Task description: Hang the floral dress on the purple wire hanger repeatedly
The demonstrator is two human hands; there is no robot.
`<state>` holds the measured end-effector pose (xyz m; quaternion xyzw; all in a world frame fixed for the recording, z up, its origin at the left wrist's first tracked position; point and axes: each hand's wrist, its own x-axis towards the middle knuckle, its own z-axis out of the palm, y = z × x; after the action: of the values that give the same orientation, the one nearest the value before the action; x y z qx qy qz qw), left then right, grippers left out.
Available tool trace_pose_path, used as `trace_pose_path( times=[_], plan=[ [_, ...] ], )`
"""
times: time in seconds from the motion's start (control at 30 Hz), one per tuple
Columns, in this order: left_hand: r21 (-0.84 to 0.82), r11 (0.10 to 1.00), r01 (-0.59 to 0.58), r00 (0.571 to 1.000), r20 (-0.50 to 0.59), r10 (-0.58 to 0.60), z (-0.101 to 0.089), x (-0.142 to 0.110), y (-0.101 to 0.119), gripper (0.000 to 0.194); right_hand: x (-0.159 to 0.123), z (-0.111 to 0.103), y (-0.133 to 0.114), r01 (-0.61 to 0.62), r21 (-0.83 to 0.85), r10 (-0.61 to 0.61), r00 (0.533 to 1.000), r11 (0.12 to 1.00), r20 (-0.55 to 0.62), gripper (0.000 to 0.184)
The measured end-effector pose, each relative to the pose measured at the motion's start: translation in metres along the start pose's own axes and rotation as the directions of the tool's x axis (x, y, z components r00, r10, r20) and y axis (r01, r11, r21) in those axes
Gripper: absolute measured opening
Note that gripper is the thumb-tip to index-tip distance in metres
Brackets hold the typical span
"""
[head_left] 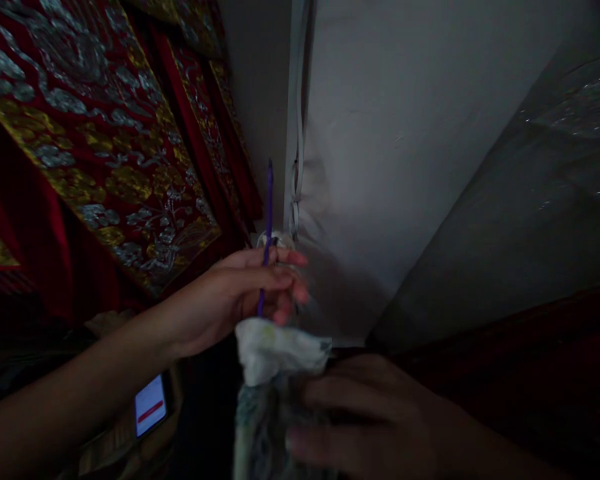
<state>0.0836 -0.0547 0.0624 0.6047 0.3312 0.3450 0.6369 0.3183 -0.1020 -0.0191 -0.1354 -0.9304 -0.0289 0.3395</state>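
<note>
My left hand (250, 290) reaches in from the left, fingers pinched round a thin purple stick or pen (269, 220) that stands nearly upright. A small pale round object (277, 239) shows just behind the fingers; I cannot tell what it is. Below, my right hand (375, 417) is dark and blurred, its fingers curled against a bundle of white and grey-green cloth (275, 373) that hangs down between the two hands.
Red cloth with gold and silver embroidery (110, 133) hangs at the left. A white wall (405, 133) with a cable run (297, 167) fills the middle. A plastic-covered surface (540, 200) slopes at the right. A lit phone screen (151, 405) lies under my left forearm.
</note>
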Motion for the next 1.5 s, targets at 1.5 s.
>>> trace_pose_path(
  times=[1.5],
  plan=[
    [0.69, 0.72, -0.078, 0.862, -0.316, 0.396, 0.004, 0.029, -0.224, 0.023, -0.038, 0.021, 0.154, -0.288, 0.886, 0.894, -0.158, 0.363, -0.418, 0.03]
  ],
)
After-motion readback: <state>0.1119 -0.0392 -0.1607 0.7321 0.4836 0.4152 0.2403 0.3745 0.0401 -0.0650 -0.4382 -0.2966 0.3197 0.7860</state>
